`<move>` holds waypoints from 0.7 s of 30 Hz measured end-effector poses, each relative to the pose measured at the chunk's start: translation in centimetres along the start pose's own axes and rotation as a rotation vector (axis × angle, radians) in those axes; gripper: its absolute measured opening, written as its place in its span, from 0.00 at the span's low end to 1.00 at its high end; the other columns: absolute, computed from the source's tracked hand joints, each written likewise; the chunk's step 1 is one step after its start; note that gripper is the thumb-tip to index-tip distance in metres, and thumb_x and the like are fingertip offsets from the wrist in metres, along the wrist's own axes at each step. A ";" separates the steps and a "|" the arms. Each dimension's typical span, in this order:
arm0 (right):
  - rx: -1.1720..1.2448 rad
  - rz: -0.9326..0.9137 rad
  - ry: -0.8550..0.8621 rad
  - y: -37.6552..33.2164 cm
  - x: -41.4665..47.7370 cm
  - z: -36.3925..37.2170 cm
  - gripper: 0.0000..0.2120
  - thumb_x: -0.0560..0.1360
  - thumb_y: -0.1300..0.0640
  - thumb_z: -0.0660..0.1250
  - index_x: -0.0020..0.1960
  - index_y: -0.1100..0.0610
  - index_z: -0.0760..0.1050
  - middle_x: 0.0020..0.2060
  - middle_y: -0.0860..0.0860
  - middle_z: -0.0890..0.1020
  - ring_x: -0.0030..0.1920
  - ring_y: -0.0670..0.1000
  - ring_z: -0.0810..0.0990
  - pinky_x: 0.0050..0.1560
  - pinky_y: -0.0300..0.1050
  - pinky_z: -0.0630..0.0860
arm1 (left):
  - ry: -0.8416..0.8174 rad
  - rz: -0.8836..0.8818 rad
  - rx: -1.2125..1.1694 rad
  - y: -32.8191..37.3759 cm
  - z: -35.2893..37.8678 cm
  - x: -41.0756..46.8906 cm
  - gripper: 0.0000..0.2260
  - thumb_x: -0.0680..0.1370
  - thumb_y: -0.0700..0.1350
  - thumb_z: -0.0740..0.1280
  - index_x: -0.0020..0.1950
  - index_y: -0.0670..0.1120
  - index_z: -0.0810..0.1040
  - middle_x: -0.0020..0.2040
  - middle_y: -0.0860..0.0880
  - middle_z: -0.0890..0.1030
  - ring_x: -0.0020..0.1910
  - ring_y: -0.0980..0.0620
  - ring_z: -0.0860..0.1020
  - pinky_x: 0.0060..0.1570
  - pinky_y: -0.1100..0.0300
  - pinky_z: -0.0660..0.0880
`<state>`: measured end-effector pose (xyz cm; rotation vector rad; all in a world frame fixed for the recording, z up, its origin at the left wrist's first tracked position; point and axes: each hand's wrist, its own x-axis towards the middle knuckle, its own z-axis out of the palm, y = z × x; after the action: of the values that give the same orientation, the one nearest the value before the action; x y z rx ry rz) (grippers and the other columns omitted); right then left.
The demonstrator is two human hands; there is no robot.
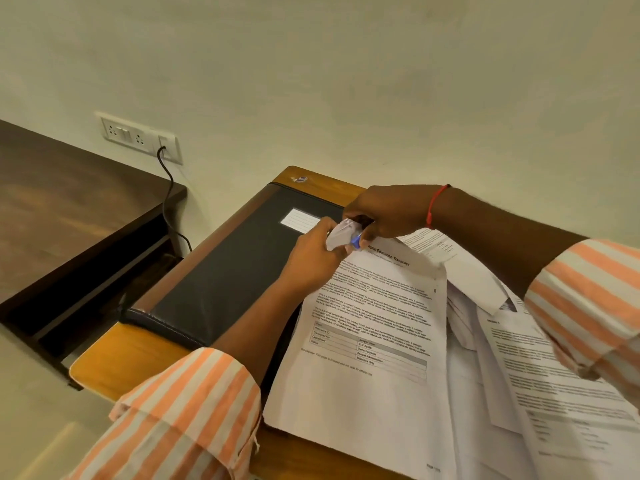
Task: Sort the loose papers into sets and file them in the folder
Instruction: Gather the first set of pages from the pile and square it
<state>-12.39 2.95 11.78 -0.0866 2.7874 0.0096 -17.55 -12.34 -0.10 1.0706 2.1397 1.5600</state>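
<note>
Two hands meet at the top corner of the uppermost printed sheet (374, 341). We note the left hand (311, 258) has its fingers curled round a small white-and-blue object (343, 235); the right hand (384, 213) pinches the same object from above with curled fingertips. We cannot tell what the object is.

The sheet lies face up, its left edge overlapping the black folder (235, 271). The folder is closed and flat on the wooden table (114, 355), with a white label (299, 220) near its far end. Loose papers (554, 375) are spread in an untidy overlapping pile to the right of the sheet, partly under the right forearm.

We record a red thread (434, 206) on the right wrist. On the wall at left, a socket plate (138, 136) with a black cable (169, 188) plugged in.
</note>
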 end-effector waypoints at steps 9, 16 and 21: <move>0.241 0.141 0.285 1.9 -3.2 3.1 0.18 0.76 0.50 0.72 0.64 0.52 0.75 0.59 0.49 0.80 0.57 0.49 0.78 0.60 0.46 0.76 | -0.027 -0.119 -0.172 -1.4 -0.4 0.5 0.25 0.79 0.48 0.70 0.75 0.52 0.69 0.69 0.49 0.77 0.62 0.47 0.79 0.58 0.48 0.80; 0.271 0.364 0.476 3.5 -8.1 7.3 0.11 0.77 0.56 0.71 0.59 0.51 0.77 0.54 0.51 0.82 0.53 0.53 0.79 0.57 0.47 0.75 | -0.047 -0.132 -0.191 -0.6 -0.8 -0.1 0.17 0.80 0.45 0.69 0.70 0.49 0.76 0.58 0.48 0.83 0.53 0.47 0.84 0.51 0.51 0.83; 0.326 0.525 0.476 4.0 -11.2 10.6 0.17 0.78 0.62 0.69 0.66 0.60 0.74 0.62 0.58 0.78 0.62 0.58 0.75 0.63 0.47 0.68 | -0.045 -0.068 -0.083 0.3 -0.7 -1.2 0.15 0.80 0.43 0.69 0.67 0.46 0.78 0.55 0.48 0.84 0.49 0.51 0.85 0.45 0.60 0.82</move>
<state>1.50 7.75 5.69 0.8196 3.1389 -0.3782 -17.03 -13.65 0.24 0.9864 2.0414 1.5641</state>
